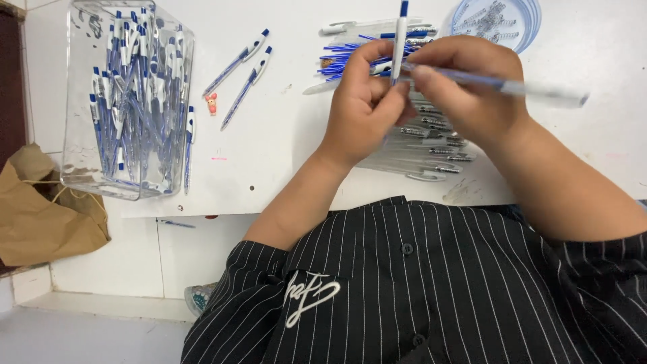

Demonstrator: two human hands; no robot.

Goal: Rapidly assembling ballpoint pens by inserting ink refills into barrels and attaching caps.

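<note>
At the centre top of the head view, the left hand [364, 101] has its grip clamped on an upright white-and-blue pen [400, 40]; the right hand [465, 87] pinches a clear pen barrel [512, 86] pointing right. Below them lie clear barrels [431, 152] on the white counter [283, 135], a pen-filled clear bin [128, 101] at upper left
</note>
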